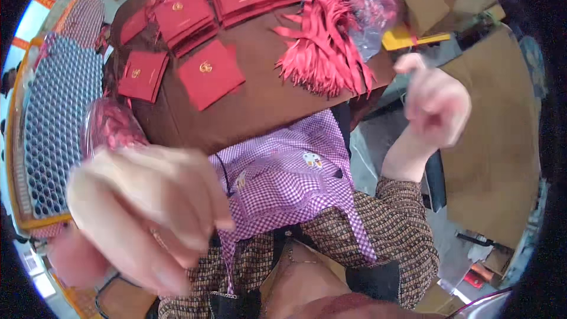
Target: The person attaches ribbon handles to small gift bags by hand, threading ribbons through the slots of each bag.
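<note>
My left hand (147, 212) is raised close to the camera, blurred by motion. Its fingers hang bent and apart, and nothing shows between them. Out to the right, my right hand (437, 103) is lifted beside the table edge with its fingers curled in, also blurred; I see nothing in it. Beyond them, a square red card-like packet (211, 75) with a gold emblem lies on the brown-covered table (248, 112). A smaller red packet (143, 75) sits left of it. Farther back is a stack of similar red packets (186, 15).
A heap of red ribbons (325, 47) lies at the table's right, against a clear plastic bag (369, 9). Another bag of red things (115, 124) is behind my left hand. Trays of small round pieces (59, 112) stand left; cardboard (490, 136) lies right. My checked apron (277, 171) meets the table.
</note>
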